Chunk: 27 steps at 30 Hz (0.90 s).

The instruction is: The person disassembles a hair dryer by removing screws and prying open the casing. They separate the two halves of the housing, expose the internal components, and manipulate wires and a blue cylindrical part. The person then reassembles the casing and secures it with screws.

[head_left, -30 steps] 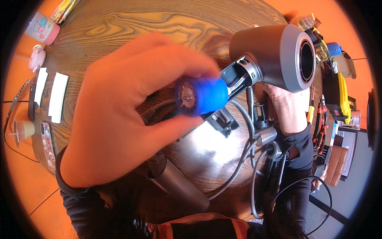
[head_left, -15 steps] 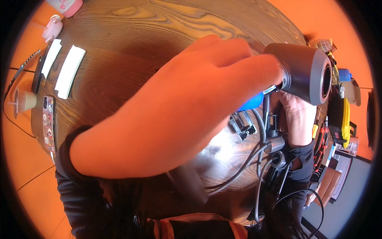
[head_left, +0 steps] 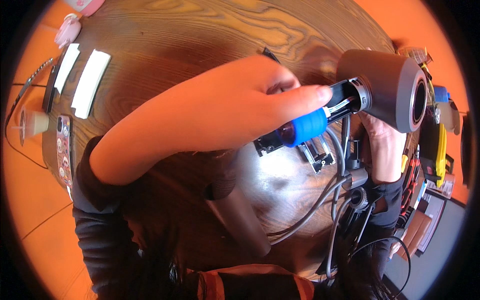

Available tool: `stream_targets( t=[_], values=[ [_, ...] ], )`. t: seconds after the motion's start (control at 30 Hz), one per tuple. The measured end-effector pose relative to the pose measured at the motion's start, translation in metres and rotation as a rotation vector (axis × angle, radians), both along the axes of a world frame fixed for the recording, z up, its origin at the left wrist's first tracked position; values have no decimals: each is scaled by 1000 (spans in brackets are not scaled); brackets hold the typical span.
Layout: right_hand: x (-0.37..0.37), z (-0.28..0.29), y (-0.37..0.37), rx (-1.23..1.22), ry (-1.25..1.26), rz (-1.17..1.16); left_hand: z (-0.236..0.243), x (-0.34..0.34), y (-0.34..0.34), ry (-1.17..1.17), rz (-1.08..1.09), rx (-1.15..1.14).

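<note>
A dark grey hair dryer (head_left: 381, 82) with a round opening at its right end lies tilted at the upper right. My right hand (head_left: 378, 129) supports its head from below; most of those fingers are hidden behind it. Out of its neck come wires and a black inner handle frame with a blue-wrapped cylinder (head_left: 310, 128). My left hand (head_left: 272, 90) is closed on this frame, thumb on top by the wires. Below the blue cylinder sits a small black plastic bracket (head_left: 318, 156). A loose dark handle tube (head_left: 239, 217) lies on the table near me.
A grey cable (head_left: 305, 215) loops down beside my right forearm. Red-handled tools (head_left: 411, 180) and a yellow tool (head_left: 441, 155) line the right edge. On the left are a phone (head_left: 64, 150), folded white paper (head_left: 91, 82), a drink cup (head_left: 34, 122) and a pink object (head_left: 68, 31).
My left hand has drawn back left from the hair dryer's neck, uncovering the wires and more of the blue cylinder. The dryer head has shifted slightly to the right.
</note>
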State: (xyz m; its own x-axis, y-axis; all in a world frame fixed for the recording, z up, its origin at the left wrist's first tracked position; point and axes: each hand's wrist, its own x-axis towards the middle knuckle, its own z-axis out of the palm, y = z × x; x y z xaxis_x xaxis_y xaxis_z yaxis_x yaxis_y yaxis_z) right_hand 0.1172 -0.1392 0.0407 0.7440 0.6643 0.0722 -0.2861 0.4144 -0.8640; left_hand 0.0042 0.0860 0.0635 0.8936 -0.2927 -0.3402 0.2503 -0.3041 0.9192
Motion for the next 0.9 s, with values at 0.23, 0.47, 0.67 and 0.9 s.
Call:
stream_targets(
  t=[0.23,0.47,0.67,0.9],
  values=[
    [-1,-1,-1,12,4,-21,-5,2,5,156,-161,-271],
    [1,0,-1,17,-2,-26,-3,-1,7,161,-178,-250],
    [2,0,-2,26,-1,-27,3,-11,-6,-87,-97,106],
    [3,-1,0,38,2,-23,1,-21,-21,-220,16,287]
  ],
)
